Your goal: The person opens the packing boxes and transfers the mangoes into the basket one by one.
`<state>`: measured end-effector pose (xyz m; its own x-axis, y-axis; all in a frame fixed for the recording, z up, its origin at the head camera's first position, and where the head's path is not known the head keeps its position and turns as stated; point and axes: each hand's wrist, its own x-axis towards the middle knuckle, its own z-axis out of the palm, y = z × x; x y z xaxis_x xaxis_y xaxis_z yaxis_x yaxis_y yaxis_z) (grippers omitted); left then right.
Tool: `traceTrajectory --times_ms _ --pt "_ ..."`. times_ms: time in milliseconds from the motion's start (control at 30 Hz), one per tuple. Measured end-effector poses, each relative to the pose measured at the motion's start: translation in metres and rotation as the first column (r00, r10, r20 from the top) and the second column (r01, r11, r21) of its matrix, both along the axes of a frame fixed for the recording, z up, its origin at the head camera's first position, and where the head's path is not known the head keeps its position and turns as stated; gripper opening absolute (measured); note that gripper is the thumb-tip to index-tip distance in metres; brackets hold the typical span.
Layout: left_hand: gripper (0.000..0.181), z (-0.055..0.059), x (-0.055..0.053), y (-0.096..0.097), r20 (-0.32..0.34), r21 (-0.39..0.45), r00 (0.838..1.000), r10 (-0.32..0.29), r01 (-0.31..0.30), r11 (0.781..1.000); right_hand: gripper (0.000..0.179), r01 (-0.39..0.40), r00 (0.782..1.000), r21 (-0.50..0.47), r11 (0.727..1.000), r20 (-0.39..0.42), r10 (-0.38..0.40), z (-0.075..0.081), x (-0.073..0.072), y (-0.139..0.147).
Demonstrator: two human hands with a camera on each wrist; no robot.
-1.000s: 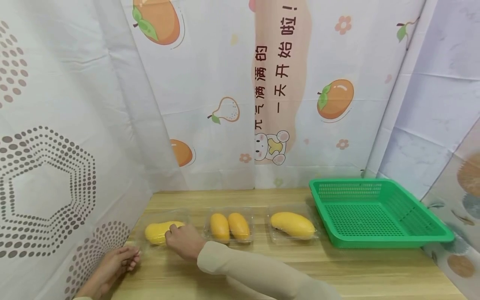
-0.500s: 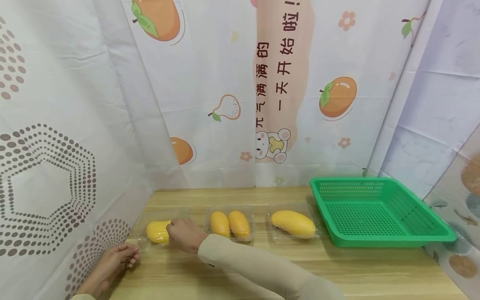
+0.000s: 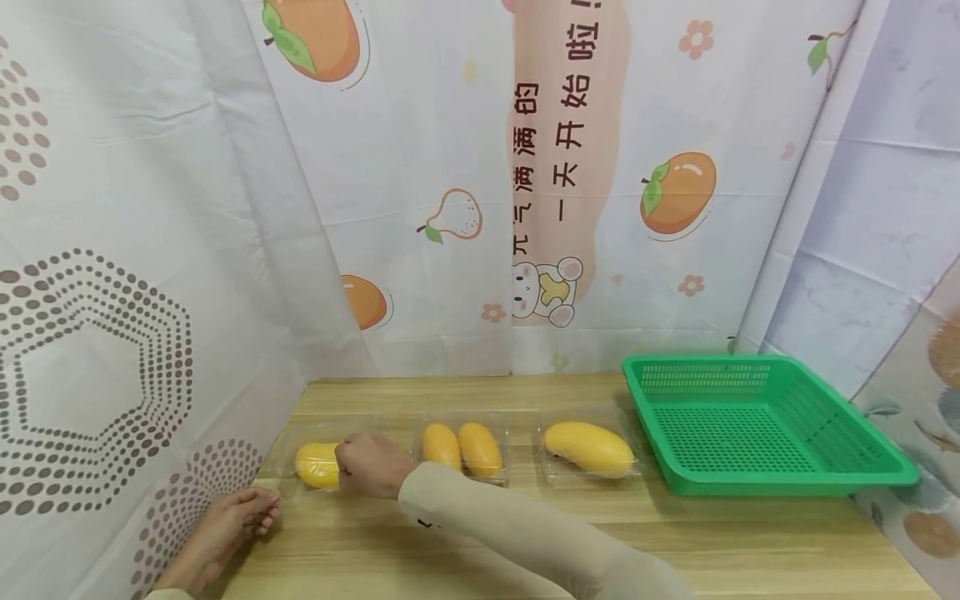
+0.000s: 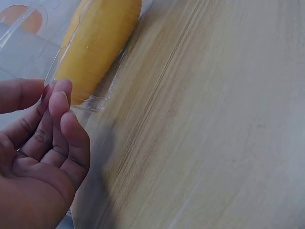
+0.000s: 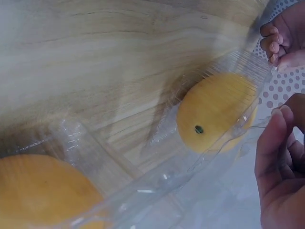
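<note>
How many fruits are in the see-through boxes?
4: one yellow fruit in the left box, partly behind the right hand; two orange ones side by side in the middle box; and one more in the right box, beside the green basket. None seems fully hidden.

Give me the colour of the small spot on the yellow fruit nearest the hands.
Dark green; the spot shows best in the right wrist view.
</note>
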<state>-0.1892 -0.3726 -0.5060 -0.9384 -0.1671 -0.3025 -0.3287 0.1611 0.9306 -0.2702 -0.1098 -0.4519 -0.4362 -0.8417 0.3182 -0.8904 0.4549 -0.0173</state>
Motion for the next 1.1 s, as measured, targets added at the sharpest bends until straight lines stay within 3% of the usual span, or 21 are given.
traceTrajectory --times_ms 200,400,600,800,933,1100 --pt "0.023 0.0 0.001 0.002 -0.001 -0.009 1.0 0.005 -0.005 1.0 0.017 -0.02 0.999 -0.028 0.999 0.042 0.021 0.003 0.0 0.002" --pt "0.024 0.003 0.0 0.0 0.006 -0.018 1.0 -0.001 0.001 1.0 0.006 0.026 0.995 -0.031 0.999 0.097 -0.023 0.017 -0.004 0.001" --pt "0.022 0.007 0.0 0.0 0.006 -0.014 1.0 -0.012 0.012 1.0 0.006 0.052 0.999 -0.069 0.996 -0.011 -0.053 0.034 -0.012 0.006" --pt "0.022 0.006 -0.002 0.0 0.013 -0.01 1.0 -0.01 0.01 1.0 0.012 0.103 0.988 -0.138 0.985 -0.1 -0.117 0.033 -0.023 0.012" --pt "0.023 0.006 -0.003 -0.002 0.021 -0.008 1.0 -0.019 0.019 1.0 0.019 0.124 0.985 -0.203 0.971 -0.095 -0.145 0.033 -0.034 0.017" --pt "0.023 0.005 -0.002 -0.004 0.021 -0.003 0.999 -0.035 0.035 0.999 0.015 0.143 0.985 -0.277 0.95 -0.054 -0.164 0.034 -0.045 0.022"
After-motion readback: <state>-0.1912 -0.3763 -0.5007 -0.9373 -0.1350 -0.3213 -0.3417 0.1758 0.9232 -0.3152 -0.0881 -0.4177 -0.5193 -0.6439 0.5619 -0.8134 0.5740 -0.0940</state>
